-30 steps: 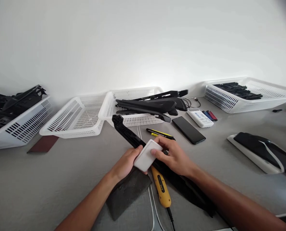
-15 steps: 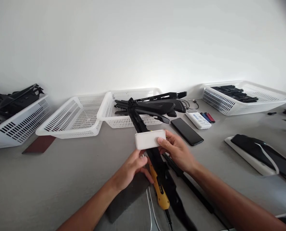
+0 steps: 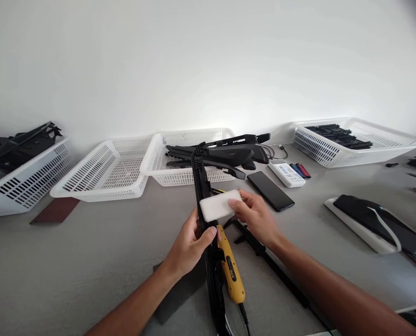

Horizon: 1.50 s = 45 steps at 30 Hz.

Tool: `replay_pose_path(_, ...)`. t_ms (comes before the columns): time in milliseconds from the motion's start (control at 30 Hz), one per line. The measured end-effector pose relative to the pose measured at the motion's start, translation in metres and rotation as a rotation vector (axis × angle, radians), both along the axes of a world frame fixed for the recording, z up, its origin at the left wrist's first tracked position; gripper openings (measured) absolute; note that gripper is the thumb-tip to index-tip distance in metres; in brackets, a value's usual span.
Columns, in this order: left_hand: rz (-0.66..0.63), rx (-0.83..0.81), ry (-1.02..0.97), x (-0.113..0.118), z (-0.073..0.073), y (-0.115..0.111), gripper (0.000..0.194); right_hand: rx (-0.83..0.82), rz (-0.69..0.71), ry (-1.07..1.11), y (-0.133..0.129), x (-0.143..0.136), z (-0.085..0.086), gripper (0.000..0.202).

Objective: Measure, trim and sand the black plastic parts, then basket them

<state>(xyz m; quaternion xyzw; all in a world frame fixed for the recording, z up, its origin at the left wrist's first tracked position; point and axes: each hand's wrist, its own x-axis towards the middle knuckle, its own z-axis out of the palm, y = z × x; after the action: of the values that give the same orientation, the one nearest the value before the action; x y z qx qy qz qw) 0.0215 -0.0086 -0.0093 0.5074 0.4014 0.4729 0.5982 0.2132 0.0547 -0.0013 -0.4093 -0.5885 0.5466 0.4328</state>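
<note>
My left hand [image 3: 190, 245] is closed round a long black plastic trim strip [image 3: 213, 284], the thumb lying across it. The strip runs from the near edge up toward the middle basket. In my right hand [image 3: 258, 217] a white rounded block [image 3: 220, 205] is pinched between thumb and fingers. The block lies across the strip just above my left thumb; whether it touches cannot be seen. Beside the strip is a yellow corded hand tool [image 3: 233, 273], its upper end hidden behind the block and hands. A dark grey flat block [image 3: 179, 298] lies under my left wrist.
A second black strip [image 3: 281, 270] lies under my right forearm. Black parts fill the middle basket [image 3: 179, 178], near an unfilled white basket [image 3: 99, 193]. A phone [image 3: 271, 191], a white box [image 3: 287, 175] and a black-and-white part [image 3: 365, 224] lie to the right.
My left hand has gone from loosely spread fingers to a grip on the strip. The strip has turned more upright in view, and the white block has tilted, its right end higher.
</note>
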Motion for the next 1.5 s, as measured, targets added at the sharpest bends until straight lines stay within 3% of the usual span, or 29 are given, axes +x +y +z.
replay_pose_path(300,0.038,0.011,0.074,-0.003,0.002,0.001,0.052,0.017,-0.043,0.026,0.002,0.004,0.003,0.041)
replay_pose_path(433,0.026,0.023,0.076,-0.003,0.004,0.0,0.051,-0.026,0.036,0.032,0.004,0.006,0.003,0.041)
replay_pose_path(700,0.071,0.038,0.095,-0.007,0.007,0.002,0.041,-0.036,0.024,0.034,0.003,0.006,0.007,0.041)
replay_pose_path(867,0.022,0.029,0.076,-0.005,0.006,0.002,0.046,-0.052,0.06,0.025,0.003,0.005,0.005,0.04)
replay_pose_path(1033,0.071,0.057,0.098,-0.006,0.005,0.004,0.042,-0.036,0.063,0.019,0.004,0.006,0.003,0.041)
replay_pose_path(1233,0.044,0.052,0.109,-0.006,0.004,0.003,0.042,-0.043,0.061,0.007,0.001,0.002,0.004,0.041)
replay_pose_path(1367,0.107,0.059,0.122,-0.005,0.002,0.003,0.039,-0.037,0.169,0.008,-0.002,-0.003,0.004,0.045)
replay_pose_path(1500,0.045,0.056,0.126,-0.006,0.006,0.003,0.045,-0.054,0.068,-0.004,0.005,0.007,0.006,0.044)
